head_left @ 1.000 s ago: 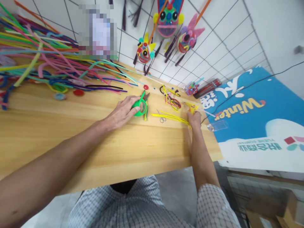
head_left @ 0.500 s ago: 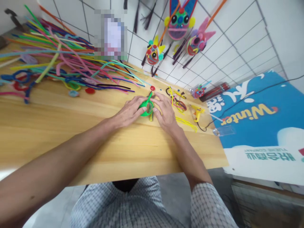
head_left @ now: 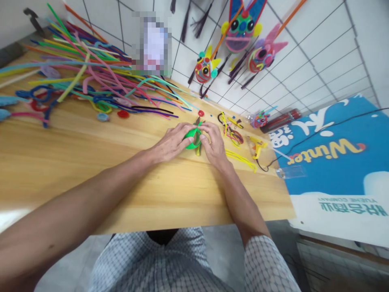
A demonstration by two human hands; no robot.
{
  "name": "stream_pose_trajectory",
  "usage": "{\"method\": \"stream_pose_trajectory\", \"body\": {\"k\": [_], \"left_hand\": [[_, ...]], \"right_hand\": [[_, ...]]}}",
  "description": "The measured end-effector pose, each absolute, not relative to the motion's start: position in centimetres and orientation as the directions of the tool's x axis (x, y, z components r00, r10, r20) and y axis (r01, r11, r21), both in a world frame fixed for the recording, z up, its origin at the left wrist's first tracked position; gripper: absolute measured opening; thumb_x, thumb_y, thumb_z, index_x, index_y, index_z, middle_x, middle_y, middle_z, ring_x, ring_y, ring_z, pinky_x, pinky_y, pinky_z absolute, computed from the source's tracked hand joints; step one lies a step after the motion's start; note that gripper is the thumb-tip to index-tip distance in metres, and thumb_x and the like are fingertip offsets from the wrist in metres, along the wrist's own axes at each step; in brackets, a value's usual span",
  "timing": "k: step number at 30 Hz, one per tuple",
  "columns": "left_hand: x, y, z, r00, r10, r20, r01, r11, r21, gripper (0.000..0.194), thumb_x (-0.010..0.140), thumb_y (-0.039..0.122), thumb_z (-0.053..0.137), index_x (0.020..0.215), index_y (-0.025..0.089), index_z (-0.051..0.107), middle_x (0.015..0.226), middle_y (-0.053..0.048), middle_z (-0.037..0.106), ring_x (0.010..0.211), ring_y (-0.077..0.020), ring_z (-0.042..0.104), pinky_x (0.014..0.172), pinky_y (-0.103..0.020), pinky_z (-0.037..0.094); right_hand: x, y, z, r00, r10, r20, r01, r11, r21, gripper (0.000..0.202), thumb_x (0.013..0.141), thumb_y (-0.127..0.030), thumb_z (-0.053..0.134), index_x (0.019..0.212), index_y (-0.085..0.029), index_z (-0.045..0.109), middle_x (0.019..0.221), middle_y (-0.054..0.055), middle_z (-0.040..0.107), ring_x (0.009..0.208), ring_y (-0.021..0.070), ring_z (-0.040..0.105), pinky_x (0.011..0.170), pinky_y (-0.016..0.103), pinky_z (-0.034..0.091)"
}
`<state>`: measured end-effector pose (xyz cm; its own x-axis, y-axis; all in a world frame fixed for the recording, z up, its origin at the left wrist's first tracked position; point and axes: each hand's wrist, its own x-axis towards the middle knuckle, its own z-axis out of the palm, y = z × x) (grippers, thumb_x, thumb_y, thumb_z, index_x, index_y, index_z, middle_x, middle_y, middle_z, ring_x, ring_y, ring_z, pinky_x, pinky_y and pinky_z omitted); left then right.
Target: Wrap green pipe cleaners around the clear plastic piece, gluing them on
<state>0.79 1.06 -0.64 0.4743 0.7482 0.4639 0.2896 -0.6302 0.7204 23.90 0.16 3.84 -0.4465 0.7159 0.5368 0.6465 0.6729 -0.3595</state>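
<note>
A bright green pipe cleaner [head_left: 190, 144] curled into a ring sits between my two hands at the middle of the table. My left hand [head_left: 173, 142] grips its left side, the thumb on the near edge and fingers along the far edge. On the other side, my right hand [head_left: 213, 142] pinches the strip's upper end, its thumb bent close to the ring. A tool with a yellowish handle [head_left: 198, 151] lies beneath the ring, mostly covered. Just beyond my fingertips is a small red disc [head_left: 201, 113].
Many coloured pipe cleaners [head_left: 106, 77] pile up at the left back. To the right lie yellow strips [head_left: 241, 158], a yellow glue gun [head_left: 258, 146] with a black cord and a clear cup [head_left: 291, 172]. Decorated masks [head_left: 241, 28] hang on the tiled wall.
The green strip's end, which stuck up toward the red disc, now lies lower, against the ring between my fingers. The whole view has shifted slightly.
</note>
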Motion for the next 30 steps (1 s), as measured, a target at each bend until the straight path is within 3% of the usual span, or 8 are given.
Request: {"method": "stream_pose_trajectory", "body": {"k": [4, 9, 16, 30], "left_hand": [[0.8, 1.1, -0.7, 0.479, 0.754, 0.449, 0.292, -0.619, 0.729, 0.057, 0.115, 0.054, 0.039, 0.161, 0.023, 0.051, 0.160, -0.015, 0.059, 0.151, -0.0320, 0.052, 0.129, -0.057, 0.041], [0.8, 1.1, -0.8, 0.474, 0.753, 0.456, 0.285, -0.622, 0.730, 0.056, 0.115, 0.053, 0.040, 0.161, 0.023, 0.052, 0.158, -0.015, 0.060, 0.151, -0.0322, 0.053, 0.130, -0.057, 0.040], [0.7, 1.0, -0.5, 0.481, 0.754, 0.447, 0.289, -0.618, 0.731, 0.053, 0.114, 0.048, 0.042, 0.159, 0.022, 0.054, 0.158, -0.015, 0.061, 0.151, -0.0323, 0.052, 0.128, -0.057, 0.041], [0.8, 1.1, -0.3, 0.453, 0.767, 0.455, 0.281, -0.607, 0.744, 0.052, 0.111, 0.048, 0.046, 0.152, 0.020, 0.060, 0.154, -0.015, 0.065, 0.149, -0.0327, 0.056, 0.128, -0.055, 0.044]], "right_hand": [[23.8, 0.8, 3.8, -0.447, 0.705, 0.551, 0.643, 0.681, -0.351, 0.040, 0.116, -0.052, 0.046, 0.143, -0.028, 0.065, 0.161, 0.014, 0.061, 0.154, 0.0307, 0.055, 0.130, 0.060, 0.046], [23.9, 1.3, 3.7, -0.411, 0.736, 0.538, 0.642, 0.653, -0.403, 0.036, 0.115, -0.053, 0.050, 0.130, -0.029, 0.071, 0.136, 0.011, 0.075, 0.134, 0.0280, 0.069, 0.116, 0.052, 0.059], [23.9, 0.2, 3.0, -0.316, 0.739, 0.595, 0.633, 0.632, -0.448, 0.030, 0.114, -0.049, 0.055, 0.122, -0.028, 0.075, 0.123, 0.009, 0.076, 0.117, 0.0254, 0.072, 0.094, 0.042, 0.066], [23.7, -0.8, 1.5, -0.291, 0.732, 0.616, 0.671, 0.615, -0.413, 0.033, 0.116, -0.048, 0.052, 0.127, -0.027, 0.074, 0.124, 0.011, 0.074, 0.121, 0.0251, 0.071, 0.102, 0.044, 0.065]]}}
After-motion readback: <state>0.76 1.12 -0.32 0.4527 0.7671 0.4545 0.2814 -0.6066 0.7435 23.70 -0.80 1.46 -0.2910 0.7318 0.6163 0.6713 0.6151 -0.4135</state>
